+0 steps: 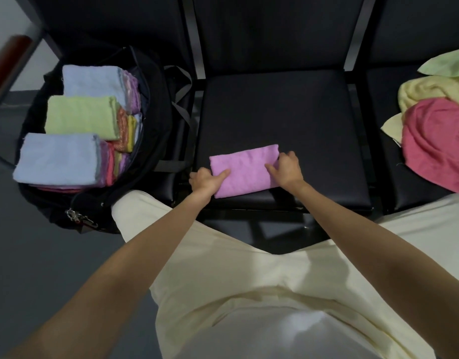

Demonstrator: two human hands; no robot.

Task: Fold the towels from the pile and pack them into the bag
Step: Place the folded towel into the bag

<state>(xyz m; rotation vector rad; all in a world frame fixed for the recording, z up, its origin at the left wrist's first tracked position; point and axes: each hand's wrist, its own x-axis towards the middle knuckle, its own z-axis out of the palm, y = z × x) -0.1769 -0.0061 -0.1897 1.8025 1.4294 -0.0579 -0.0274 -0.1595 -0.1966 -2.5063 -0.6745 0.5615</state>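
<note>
Hands' (205, 180) grip: pink towel (245, 171) crosswise

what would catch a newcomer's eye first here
A folded pink towel on the black seat, gripped at its ends by the left hand and right hand. Left of it, the open bag holds stacked folded towels; an unfolded pile lies far right.

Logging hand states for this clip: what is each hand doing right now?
Left hand: grips the left end of the folded pink towel.
Right hand: grips its right end.
</note>
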